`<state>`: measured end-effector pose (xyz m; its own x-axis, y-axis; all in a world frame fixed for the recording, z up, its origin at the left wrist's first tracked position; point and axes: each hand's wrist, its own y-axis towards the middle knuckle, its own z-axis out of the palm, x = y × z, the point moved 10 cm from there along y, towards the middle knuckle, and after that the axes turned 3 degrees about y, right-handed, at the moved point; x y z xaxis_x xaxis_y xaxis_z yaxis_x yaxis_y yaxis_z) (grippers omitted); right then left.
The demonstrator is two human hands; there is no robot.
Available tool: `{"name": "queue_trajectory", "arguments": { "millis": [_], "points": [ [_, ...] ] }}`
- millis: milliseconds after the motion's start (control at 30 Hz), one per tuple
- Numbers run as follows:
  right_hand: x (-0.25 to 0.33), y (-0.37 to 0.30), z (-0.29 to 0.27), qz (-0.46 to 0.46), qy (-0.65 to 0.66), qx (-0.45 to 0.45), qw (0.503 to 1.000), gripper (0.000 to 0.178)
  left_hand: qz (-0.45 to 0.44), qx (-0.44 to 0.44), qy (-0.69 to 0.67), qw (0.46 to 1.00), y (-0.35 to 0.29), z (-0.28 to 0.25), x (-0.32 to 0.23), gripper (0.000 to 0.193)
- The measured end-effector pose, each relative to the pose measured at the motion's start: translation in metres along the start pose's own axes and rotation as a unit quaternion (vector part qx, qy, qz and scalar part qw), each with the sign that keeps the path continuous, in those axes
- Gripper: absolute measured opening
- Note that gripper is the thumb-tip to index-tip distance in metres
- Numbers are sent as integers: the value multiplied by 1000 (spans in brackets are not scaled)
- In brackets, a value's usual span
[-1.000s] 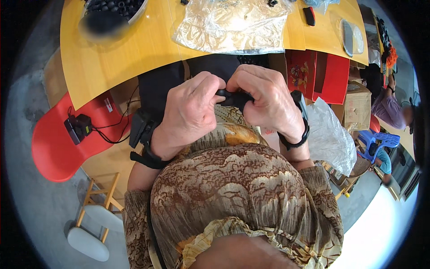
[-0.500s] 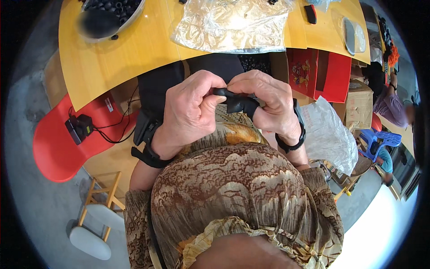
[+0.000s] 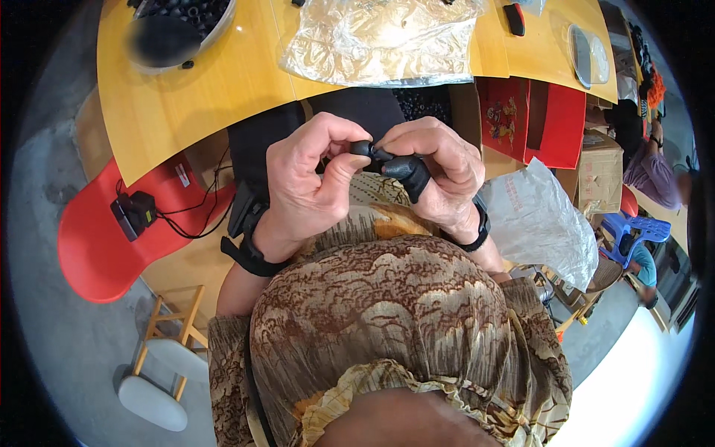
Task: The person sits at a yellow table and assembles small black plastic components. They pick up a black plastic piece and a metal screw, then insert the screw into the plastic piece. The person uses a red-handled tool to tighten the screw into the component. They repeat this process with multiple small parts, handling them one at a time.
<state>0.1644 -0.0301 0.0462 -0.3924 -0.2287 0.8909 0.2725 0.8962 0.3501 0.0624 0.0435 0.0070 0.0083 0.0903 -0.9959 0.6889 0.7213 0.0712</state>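
Note:
Between the thumb and forefinger of my left hand (image 3: 313,175) is a small black cylindrical piece (image 3: 361,148). My right hand (image 3: 443,167) is closed just beside it, its forefinger bent toward a dark bit at the piece's right end. A black sleeve (image 3: 406,171) covers the right thumb. Exactly what the right fingertips hold is hidden. Both hands are held in front of my body, nearer than the table's front edge. Dark straps wrap both wrists.
On the yellow table (image 3: 201,100) are a clear tub (image 3: 227,33) of small black parts, crumpled clear plastic (image 3: 380,45) and a red-and-black object (image 3: 515,19). Below stands a red box (image 3: 558,127). A red chair (image 3: 97,246) is at left; another person is far right.
My right thumb in its black sleeve has turned and shifted slightly, and the hands have opened a small gap. More of the small black piece shows in my left fingers.

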Motion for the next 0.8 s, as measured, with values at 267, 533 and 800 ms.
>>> {"name": "queue_trajectory", "arguments": {
  "millis": [267,533,800],
  "points": [
    [-8,-3,0,20,15,7,1000,18,-13,0,-36,999,-1,2,4,9],
    [1,2,2,-3,-29,25,999,23,30,3,59,998,0,2,-7,11],
    [6,2,4,-13,-73,47,996,24,70,11,110,991,-1,6,-16,15]
  ]
}}
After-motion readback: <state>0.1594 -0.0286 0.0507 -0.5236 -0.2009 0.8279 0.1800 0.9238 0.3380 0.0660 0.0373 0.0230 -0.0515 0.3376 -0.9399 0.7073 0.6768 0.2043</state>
